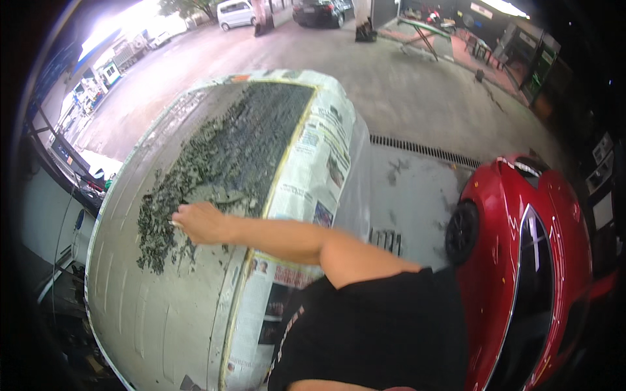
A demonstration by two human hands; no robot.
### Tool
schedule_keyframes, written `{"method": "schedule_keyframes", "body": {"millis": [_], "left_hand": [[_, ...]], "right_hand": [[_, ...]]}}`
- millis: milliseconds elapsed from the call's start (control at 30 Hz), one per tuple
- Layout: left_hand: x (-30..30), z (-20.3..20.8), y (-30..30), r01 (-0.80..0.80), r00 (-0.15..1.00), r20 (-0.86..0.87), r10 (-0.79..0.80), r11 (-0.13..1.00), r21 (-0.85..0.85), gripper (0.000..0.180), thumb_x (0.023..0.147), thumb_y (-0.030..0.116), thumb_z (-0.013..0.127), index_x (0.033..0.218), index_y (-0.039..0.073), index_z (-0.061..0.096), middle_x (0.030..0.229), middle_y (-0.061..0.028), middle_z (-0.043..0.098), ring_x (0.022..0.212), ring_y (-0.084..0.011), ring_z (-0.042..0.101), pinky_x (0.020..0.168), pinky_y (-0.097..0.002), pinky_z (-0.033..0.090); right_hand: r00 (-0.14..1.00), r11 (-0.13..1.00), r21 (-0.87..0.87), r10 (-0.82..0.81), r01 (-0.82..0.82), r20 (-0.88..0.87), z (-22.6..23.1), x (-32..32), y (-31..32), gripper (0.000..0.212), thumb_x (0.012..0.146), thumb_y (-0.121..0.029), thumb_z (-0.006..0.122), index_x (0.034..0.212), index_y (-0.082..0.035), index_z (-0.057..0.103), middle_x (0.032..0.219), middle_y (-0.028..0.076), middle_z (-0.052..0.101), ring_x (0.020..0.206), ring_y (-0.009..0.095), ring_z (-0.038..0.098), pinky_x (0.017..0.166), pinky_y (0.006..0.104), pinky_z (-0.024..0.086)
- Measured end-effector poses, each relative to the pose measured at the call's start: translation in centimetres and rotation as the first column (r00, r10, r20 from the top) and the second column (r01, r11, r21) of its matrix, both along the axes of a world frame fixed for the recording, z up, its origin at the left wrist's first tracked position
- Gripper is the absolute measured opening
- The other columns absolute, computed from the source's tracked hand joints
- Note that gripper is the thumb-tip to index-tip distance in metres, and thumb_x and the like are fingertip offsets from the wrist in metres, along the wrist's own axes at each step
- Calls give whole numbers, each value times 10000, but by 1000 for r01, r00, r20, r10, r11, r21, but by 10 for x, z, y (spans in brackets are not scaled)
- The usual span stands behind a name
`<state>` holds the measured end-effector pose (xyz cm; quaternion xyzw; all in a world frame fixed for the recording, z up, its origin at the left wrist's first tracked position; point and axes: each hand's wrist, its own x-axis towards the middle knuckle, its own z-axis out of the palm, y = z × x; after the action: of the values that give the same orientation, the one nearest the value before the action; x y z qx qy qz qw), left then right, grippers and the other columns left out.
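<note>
My right arm reaches across from the lower right over a vehicle's pale grey-beige roof (150, 287). My right hand (202, 223) is closed, knuckles up, low over the roof at the near edge of a patch of loosened dark flakes (163, 215). A small whitish bit shows at its fingertips; what it holds, if anything, is hidden. Farther along, a dark, crinkled coating (261, 124) covers the roof up to the masked side. Newspaper sheets (306, 176) edged with yellow tape cover that side. Only bare skin of my other arm (332, 386) shows at the bottom edge; my left hand is outside the picture.
A red car (515, 260) stands close on the right. A floor drain grate (424, 148) runs behind the gap between the vehicles. Beyond are a folding stand (424, 36), a white van (236, 13) and a dark car (323, 12).
</note>
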<state>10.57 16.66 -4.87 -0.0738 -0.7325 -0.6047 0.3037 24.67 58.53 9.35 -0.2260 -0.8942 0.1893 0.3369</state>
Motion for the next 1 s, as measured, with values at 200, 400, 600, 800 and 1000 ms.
{"method": "schedule_keyframes", "body": {"millis": [200, 400, 600, 800, 1000], "left_hand": [[-12, 29, 4, 310, 948, 95, -304, 949, -53, 387, 970, 285, 579, 1236, 18, 670, 1165, -110, 704, 1047, -217, 664, 832, -339, 533], [-60, 51, 85, 638, 630, 280, -724, 689, 344, 246, 947, 157, 614, 1154, 58, 704, 988, -14, 704, 848, -104, 658, 550, -210, 412], [-47, 124, 191, 534, 1, 432, -902, 366, 762, 181, 976, 245, 668, 934, 75, 625, 716, -73, 639, 416, -34, 394, 391, -191, 306], [-37, 140, 254, 496, -171, 375, -911, 250, 831, 183, 966, 222, 678, 963, 51, 611, 723, -94, 640, 413, -28, 389, 392, -190, 311], [-52, 146, 279, 472, -208, 353, -912, 222, 853, 187, 971, 236, 669, 944, 59, 616, 717, -85, 637, 404, -27, 398, 379, -170, 314]], "right_hand": [[988, 976, -216, -35, 2, -149, -3, 3, -5, 281, 928, -289, 639, 1017, -23, 655, 1024, 216, 661, 948, 429, 664, 830, 537, 522], [931, 646, -760, -232, -67, -280, 6, -9, 40, 381, 994, -425, 658, 1053, -53, 720, 995, 101, 741, 846, 228, 719, 795, 386, 573], [797, 159, -800, -93, -579, -596, 6, -35, 42, 390, 1009, -410, 662, 1188, -65, 628, 1010, 25, 684, 840, 137, 650, 709, 315, 542], [841, 56, -839, 48, -541, -539, 6, -53, 45, 356, 973, -452, 701, 1031, -102, 671, 791, -26, 644, 603, 83, 585, 512, 250, 481], [865, 17, -884, 218, -467, -453, -26, -43, 75, 293, 1003, -403, 670, 958, -115, 654, 672, -38, 585, 505, 62, 511, 434, 228, 386]]}}
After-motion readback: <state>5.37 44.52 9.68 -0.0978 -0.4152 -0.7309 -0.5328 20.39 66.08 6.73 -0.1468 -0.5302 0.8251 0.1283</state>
